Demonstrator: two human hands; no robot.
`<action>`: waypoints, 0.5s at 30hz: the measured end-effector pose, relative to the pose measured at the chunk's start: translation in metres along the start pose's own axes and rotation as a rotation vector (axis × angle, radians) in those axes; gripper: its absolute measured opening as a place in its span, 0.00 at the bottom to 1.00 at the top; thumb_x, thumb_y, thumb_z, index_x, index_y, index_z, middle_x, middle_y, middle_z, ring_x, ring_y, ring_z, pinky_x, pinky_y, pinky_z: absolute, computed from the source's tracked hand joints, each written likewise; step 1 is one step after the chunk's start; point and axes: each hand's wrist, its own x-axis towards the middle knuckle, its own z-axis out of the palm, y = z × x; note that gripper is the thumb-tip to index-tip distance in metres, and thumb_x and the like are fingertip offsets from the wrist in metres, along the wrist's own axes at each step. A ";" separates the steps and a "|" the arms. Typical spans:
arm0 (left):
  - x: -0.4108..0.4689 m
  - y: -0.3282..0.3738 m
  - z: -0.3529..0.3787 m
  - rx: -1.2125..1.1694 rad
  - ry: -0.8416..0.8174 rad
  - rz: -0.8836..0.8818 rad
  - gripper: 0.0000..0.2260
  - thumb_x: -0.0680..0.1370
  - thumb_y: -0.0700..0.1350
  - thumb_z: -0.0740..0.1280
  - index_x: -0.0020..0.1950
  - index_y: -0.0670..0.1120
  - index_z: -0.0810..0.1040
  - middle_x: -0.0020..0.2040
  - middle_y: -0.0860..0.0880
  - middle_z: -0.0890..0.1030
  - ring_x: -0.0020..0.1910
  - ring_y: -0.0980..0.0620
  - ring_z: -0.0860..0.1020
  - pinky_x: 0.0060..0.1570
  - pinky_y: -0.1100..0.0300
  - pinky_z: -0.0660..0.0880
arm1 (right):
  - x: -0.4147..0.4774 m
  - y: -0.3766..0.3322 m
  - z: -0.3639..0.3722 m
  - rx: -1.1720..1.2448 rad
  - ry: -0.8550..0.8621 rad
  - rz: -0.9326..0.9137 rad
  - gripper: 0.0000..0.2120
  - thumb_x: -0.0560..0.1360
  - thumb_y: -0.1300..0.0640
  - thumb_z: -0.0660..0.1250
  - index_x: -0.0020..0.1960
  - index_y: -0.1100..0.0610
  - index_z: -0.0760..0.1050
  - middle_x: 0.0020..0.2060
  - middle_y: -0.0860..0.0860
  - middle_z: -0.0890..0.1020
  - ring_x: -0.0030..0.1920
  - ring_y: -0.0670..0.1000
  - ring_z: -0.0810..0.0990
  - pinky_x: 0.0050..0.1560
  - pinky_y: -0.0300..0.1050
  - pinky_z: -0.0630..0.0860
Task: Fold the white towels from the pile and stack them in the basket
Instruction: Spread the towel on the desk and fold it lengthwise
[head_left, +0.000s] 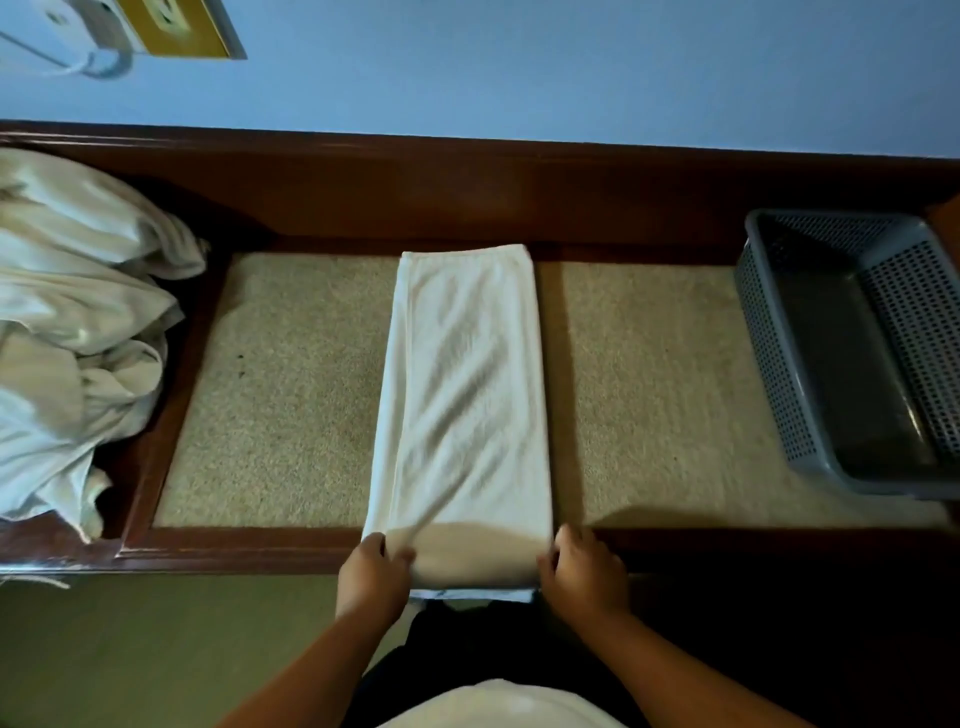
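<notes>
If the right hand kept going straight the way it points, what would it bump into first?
The folded towel. The right hand grips its near right corner and seems to point forward and a little inward, so it would likely push into that cloth first, though the exact angle is hard to judge.

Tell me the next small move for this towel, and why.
Probably lift the near end and fold it over to the far end. The left hand and right hand grip the near corners of the towel, a long strip that looks longer than the basket.
</notes>
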 end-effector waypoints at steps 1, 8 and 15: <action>-0.004 -0.006 0.002 -0.056 0.037 -0.030 0.12 0.77 0.48 0.71 0.39 0.43 0.74 0.35 0.48 0.77 0.38 0.45 0.76 0.38 0.54 0.67 | -0.002 0.000 0.003 -0.007 -0.055 0.062 0.14 0.78 0.44 0.58 0.54 0.52 0.75 0.55 0.52 0.80 0.57 0.57 0.79 0.53 0.49 0.73; -0.014 -0.041 0.017 -0.183 -0.134 -0.115 0.08 0.78 0.47 0.72 0.43 0.44 0.80 0.38 0.44 0.81 0.39 0.47 0.78 0.38 0.54 0.70 | -0.005 0.006 0.026 0.679 -0.349 0.430 0.19 0.74 0.48 0.73 0.59 0.58 0.77 0.53 0.54 0.83 0.50 0.54 0.81 0.48 0.45 0.76; -0.007 -0.049 0.020 -0.183 -0.137 -0.229 0.13 0.79 0.47 0.69 0.60 0.42 0.80 0.53 0.42 0.82 0.52 0.42 0.80 0.49 0.53 0.76 | -0.006 -0.012 0.034 0.937 -0.469 0.581 0.22 0.72 0.55 0.76 0.62 0.54 0.71 0.61 0.52 0.77 0.54 0.53 0.73 0.52 0.48 0.72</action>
